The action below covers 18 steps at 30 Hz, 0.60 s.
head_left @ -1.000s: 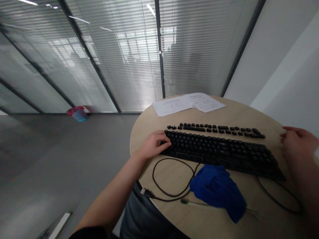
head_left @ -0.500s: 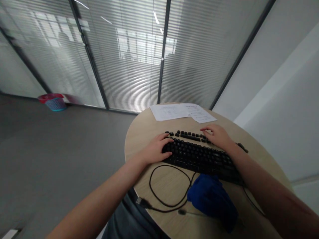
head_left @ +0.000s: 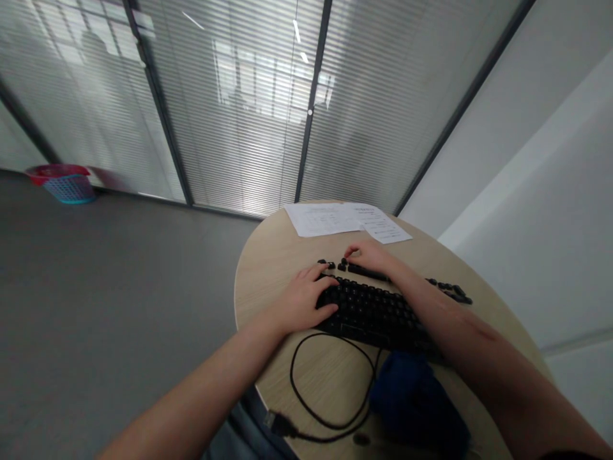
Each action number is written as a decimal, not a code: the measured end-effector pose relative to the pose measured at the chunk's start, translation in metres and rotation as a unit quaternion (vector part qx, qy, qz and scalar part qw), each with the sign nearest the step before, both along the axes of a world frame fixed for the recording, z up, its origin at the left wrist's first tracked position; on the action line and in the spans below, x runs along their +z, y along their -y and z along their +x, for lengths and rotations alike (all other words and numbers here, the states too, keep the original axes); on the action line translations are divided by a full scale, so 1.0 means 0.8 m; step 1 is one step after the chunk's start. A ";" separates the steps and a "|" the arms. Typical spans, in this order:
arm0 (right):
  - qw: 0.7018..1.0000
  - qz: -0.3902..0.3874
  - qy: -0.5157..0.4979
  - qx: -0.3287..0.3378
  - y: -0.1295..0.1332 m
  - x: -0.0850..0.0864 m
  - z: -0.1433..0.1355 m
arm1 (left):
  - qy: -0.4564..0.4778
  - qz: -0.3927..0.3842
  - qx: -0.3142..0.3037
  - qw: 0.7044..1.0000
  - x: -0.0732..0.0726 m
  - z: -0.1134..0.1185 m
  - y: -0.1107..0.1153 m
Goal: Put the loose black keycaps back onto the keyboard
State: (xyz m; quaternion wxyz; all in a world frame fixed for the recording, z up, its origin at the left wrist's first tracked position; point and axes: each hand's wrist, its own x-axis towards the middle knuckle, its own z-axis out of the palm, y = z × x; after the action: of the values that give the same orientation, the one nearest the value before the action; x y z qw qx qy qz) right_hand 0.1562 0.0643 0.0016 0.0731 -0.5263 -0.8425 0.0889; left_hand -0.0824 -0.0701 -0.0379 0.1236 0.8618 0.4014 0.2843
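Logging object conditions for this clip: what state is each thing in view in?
Keyboard: flat, partly hidden by the right forearm
Loose keycaps: detached, laid out beyond the keyboard
Cable: loosely looped
USB plug: unplugged
Blue cloth: crumpled
Papers: spread out, printed side up
Basket: upright on the floor
Blinds: lowered

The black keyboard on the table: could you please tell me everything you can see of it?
The keyboard lies flat on the pale table, long, plastic-looking, with rows of dark keys and a front strip. The left hand rests on its left end; the right forearm hides its right part. Loose keycaps lie beyond; a cable and blue cloth lie in front.
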 end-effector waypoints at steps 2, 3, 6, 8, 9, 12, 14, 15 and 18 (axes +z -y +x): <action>1.000 -0.009 0.002 0.009 0.000 0.000 -0.004 | -0.007 -0.003 0.008 1.000 0.000 0.001 0.000; 1.000 -0.012 0.003 0.014 0.000 -0.001 -0.006 | -0.012 -0.004 0.011 1.000 0.000 0.001 0.000; 1.000 -0.016 0.002 0.021 -0.004 -0.003 -0.014 | -0.021 -0.002 0.013 1.000 0.000 0.002 0.000; 1.000 -0.011 -0.003 0.014 -0.007 -0.002 -0.017 | -0.017 0.000 0.013 1.000 0.001 0.002 0.000; 1.000 -0.005 -0.007 0.007 -0.006 0.000 -0.017 | -0.016 0.000 0.012 1.000 0.001 0.001 0.000; 0.999 0.030 -0.034 -0.013 0.010 0.011 -0.009 | -0.016 -0.002 0.006 1.000 0.003 0.000 0.000; 0.994 0.064 -0.092 -0.007 0.037 0.016 0.002 | -0.011 -0.010 0.007 1.000 0.004 0.000 0.000; 0.988 0.079 -0.133 0.006 0.055 0.017 0.008 | -0.010 -0.015 0.008 1.000 0.004 -0.001 0.000; 0.971 0.099 -0.208 0.062 0.114 0.009 0.021 | -0.008 -0.022 0.003 1.000 0.003 -0.001 -0.002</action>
State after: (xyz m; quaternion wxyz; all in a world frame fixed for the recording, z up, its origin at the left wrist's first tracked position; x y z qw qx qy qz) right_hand 0.1730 -0.0270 0.0085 0.2929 -0.4333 -0.8442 0.1172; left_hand -0.0831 -0.0685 -0.0355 0.1380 0.8600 0.4112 0.2689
